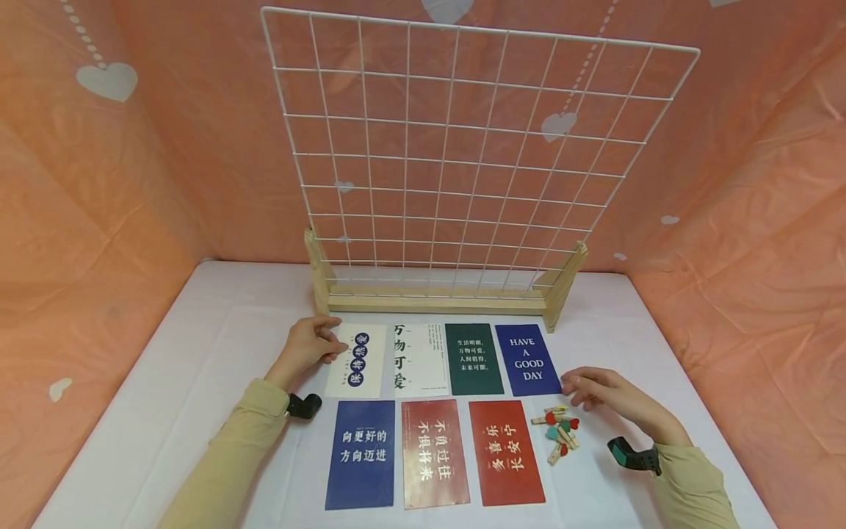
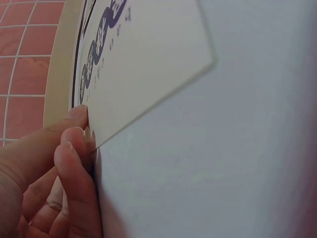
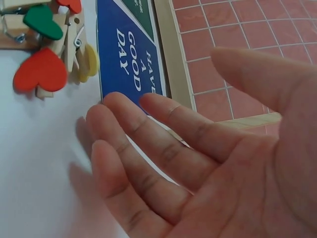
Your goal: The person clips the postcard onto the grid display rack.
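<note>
My left hand [image 1: 311,345] is at the upper left corner of a cream card [image 1: 373,367] with a row of dark blue circles bearing characters. In the left wrist view, its fingertips pinch the corner of that card [image 2: 148,64]. The right hand [image 1: 604,393] holds nothing; its fingers are loosely bent, with the tips close to a dark blue "HAVE A GOOD DAY" card [image 1: 527,360]. Small wooden clothespins [image 1: 562,433] with red, green and yellow hearts lie in a pile below those fingers, and heart tops [image 3: 42,72] show large in the right wrist view.
A white wire grid [image 1: 456,162] stands in a wooden base [image 1: 436,303] at the back. Beside the cream card lie a white card [image 1: 423,360] and a green card [image 1: 474,375]. In front are a blue card [image 1: 360,477], a pinkish-red card [image 1: 436,488] and a red card [image 1: 509,488].
</note>
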`<state>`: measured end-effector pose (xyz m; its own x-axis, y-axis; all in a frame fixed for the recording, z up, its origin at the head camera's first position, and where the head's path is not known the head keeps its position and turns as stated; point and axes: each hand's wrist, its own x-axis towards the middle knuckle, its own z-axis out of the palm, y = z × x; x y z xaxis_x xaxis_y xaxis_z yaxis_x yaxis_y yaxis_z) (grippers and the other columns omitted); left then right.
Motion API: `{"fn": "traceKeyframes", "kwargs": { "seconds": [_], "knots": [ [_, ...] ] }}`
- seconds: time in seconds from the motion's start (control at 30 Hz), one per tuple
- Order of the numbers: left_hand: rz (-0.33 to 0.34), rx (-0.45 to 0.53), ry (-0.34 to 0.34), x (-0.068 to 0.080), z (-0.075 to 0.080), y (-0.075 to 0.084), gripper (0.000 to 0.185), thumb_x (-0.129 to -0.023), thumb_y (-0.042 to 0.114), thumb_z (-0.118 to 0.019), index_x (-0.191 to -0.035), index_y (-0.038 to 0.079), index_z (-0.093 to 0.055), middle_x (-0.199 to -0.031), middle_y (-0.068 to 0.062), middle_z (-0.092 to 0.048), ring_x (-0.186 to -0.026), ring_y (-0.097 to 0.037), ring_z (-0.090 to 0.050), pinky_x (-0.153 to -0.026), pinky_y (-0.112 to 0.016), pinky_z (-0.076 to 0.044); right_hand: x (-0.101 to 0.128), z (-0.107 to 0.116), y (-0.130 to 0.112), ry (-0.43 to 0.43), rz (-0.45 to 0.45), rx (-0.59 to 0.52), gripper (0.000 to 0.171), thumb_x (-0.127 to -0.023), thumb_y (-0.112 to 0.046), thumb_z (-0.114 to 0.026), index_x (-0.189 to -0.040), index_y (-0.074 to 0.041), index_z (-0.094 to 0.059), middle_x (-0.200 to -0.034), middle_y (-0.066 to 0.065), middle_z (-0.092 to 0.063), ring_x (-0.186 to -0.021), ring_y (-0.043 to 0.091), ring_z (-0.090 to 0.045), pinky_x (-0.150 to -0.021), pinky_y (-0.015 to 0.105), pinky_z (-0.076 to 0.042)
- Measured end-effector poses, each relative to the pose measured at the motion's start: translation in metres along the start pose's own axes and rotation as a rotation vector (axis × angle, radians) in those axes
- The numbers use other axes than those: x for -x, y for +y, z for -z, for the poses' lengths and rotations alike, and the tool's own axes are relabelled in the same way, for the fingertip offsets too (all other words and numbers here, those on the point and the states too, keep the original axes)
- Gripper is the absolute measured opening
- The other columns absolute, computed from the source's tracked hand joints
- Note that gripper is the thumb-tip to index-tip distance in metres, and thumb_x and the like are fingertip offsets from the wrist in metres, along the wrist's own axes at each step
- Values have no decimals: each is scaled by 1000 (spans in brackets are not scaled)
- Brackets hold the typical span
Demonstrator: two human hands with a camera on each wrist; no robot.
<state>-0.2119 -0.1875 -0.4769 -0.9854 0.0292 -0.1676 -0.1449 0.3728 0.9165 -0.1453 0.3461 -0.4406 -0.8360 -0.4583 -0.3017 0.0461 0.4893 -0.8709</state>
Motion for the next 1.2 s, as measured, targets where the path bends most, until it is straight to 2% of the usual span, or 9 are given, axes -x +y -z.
{"fn": "traceKeyframes", "kwargs": {
  "seconds": [0.17,0.37,0.53,0.87,1.2],
  "knots": [
    [-13,-17,11,-1,0,0,55,-75,-8,-76,-125,-9,-55,-74,-11,-61,-52,-13,-58,-48,-23,-52,-2,-2,1,-22,2,-16,43,-104,-20,-40,-126,16,-46,-109,22,-62,-91,25,-62,-74,30,-55],
    [-56,-61,15,-3,-1,2,51,-74,-10,-76,-121,-11,-55,-70,-10,-62,-50,-13,-57,-47,-22,-50,-4,-5,1,-7,-24,-5,44,-104,-22,-41,-128,15,-45,-108,21,-62,-92,27,-62,-75,31,-55],
    [-51,-49,5,-3,-2,2,51,-73,-11,-75,-120,-11,-55,-69,-10,-61,-50,-13,-55,-47,-22,-49,-5,-7,0,0,-38,3,44,-104,-22,-43,-128,15,-46,-108,20,-62,-91,27,-61,-74,29,-54],
    [-38,-57,31,-2,-3,-2,46,-72,-10,-77,-114,-6,-59,-78,-11,-56,-52,-14,-55,-49,-24,-52,-4,-7,0,-2,-34,-6,44,-104,-22,-42,-128,15,-45,-109,20,-61,-91,26,-61,-75,29,-54],
    [-53,-47,58,2,-4,-1,43,-72,-10,-76,-111,-6,-60,-85,-14,-57,-53,-13,-55,-48,-23,-52,-3,-7,0,-8,-30,1,44,-104,-22,-42,-129,14,-45,-109,20,-62,-93,28,-61,-76,29,-54]
  ]
}}
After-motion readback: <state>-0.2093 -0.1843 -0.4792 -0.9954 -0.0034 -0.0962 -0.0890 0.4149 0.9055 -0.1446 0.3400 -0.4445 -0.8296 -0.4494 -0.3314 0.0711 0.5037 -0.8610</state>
